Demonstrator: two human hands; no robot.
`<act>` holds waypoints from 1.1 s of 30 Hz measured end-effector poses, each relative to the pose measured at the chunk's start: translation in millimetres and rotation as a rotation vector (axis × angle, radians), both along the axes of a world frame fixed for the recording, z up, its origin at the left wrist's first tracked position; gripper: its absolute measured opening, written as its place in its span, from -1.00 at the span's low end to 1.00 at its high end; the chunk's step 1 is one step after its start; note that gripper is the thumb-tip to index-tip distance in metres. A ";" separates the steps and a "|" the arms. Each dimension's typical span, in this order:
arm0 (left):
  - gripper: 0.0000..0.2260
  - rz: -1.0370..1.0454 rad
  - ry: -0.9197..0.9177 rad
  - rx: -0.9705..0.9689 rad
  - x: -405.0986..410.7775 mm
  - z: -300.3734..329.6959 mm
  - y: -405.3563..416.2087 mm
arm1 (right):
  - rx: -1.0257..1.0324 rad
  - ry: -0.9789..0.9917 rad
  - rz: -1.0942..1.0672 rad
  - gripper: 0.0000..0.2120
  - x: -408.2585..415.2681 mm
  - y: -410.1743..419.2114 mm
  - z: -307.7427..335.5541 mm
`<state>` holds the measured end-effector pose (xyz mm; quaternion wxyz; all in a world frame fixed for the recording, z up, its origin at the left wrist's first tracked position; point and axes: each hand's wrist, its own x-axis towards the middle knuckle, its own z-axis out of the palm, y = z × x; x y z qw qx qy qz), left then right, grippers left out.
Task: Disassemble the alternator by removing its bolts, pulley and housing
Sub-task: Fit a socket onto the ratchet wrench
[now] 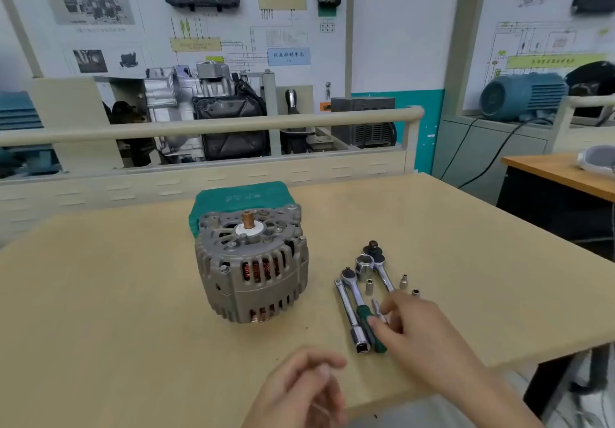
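A grey alternator (pixel 251 266) stands on the tan table (pixel 100 294), shaft end with a copper slip ring up and copper windings showing through its slots. To its right lie a green-handled ratchet (pixel 361 307), a chrome extension bar (pixel 351 317), a larger ratchet (pixel 377 263) with a big socket (pixel 363 266), and several small sockets (pixel 403 282). My right hand (pixel 412 331) reaches over the tools, thumb and forefinger around a small chrome bit (pixel 377 307) next to the green handle. My left hand (pixel 303 384) hovers loosely curled near the table's front edge, holding nothing.
A green tool case (pixel 239 196) lies behind the alternator. Beyond the table's back edge stand a beige rail (pixel 213 124), an engine display and wall panels. A second desk (pixel 559 171) is at the right, with a gap between.
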<state>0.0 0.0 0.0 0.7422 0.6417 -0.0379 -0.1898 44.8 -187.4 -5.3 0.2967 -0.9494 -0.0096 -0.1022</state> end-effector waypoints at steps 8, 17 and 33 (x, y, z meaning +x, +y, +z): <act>-0.79 0.011 -0.076 0.239 68.8 10.8 -29.2 | -0.395 0.168 0.029 -0.70 25.2 13.1 12.4; -0.84 0.039 -0.064 0.339 97.1 -2.6 -46.8 | -0.348 0.233 0.107 -0.62 37.2 17.2 17.3; -0.84 0.151 -0.012 0.256 103.2 -1.9 -47.7 | 0.363 0.057 0.143 -0.75 22.1 3.9 16.1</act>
